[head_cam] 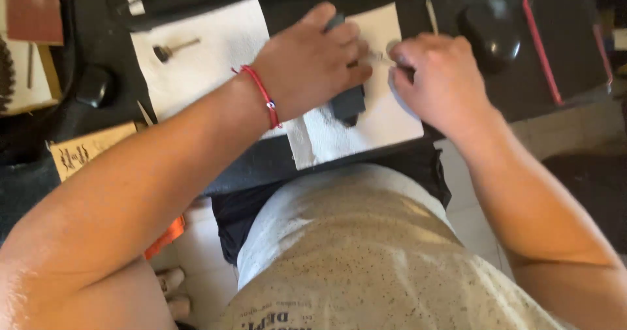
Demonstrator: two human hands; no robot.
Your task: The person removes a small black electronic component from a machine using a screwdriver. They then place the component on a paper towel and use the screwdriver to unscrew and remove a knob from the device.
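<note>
Two hands are at work over a dark bench point(117, 36). The left hand point(313, 62), with one red cord bracelet point(264, 96) at the wrist, is closed down over one dark oblong block point(347, 101), gripping it against the right-hand sheet of white paper towel point(385, 118). The right hand point(437, 75) is curled tight, pinching one small thin metal piece point(382, 57) just beside the block's far end; what exactly the piece is cannot be told.

Two white paper towels are counted. The left one point(202, 49) carries one small metal part with a dark head point(171, 49); it lies well apart from the hands. The right towel's near edge overhangs the bench edge, close to the person's body.

To the right lie one dark computer mouse point(491, 33) and one phone in a red case point(567, 36), near the right hand. One slim stick point(432, 16) lies between the towel and the mouse. At far left is one tan card point(85, 150).
</note>
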